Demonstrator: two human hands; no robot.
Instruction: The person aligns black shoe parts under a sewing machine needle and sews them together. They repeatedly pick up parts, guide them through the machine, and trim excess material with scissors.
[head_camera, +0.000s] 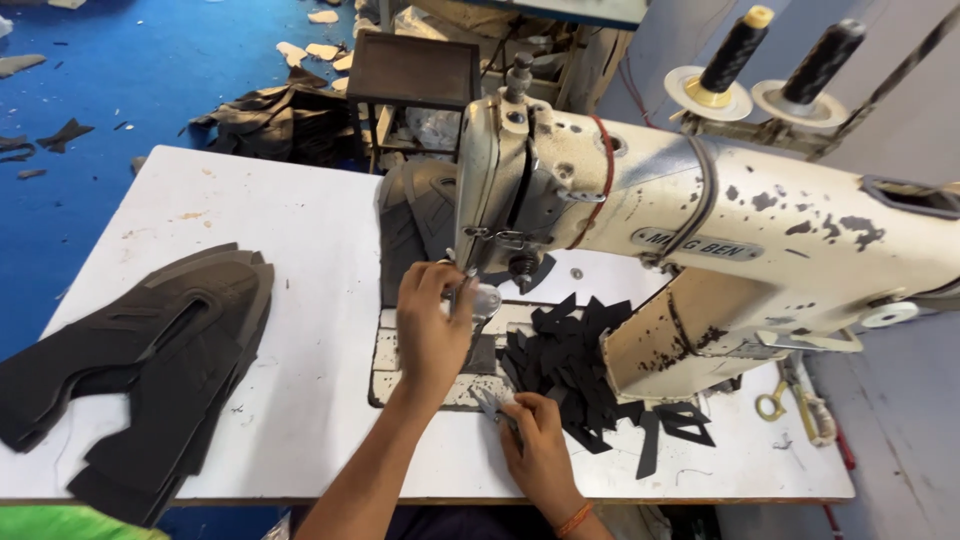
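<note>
- White tabletop (300, 250) carries a cream sewing machine (700, 230) over blue floor.
- Left hand (432, 325) pinches something small by the needle (too small to name).
- Right hand (540, 450) grips a grey piece (490, 400) beside black cut pieces (570, 360).

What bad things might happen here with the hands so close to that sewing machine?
1. The left hand is right at the needle area of the sewing machine; fingers might get pricked if it runs.
2. The loose pile of small black cut pieces sits by the stitching spot, so one might slip under and get sewn in.
3. The stack of dark shoe uppers hangs over the table edge and may slide off.
</note>
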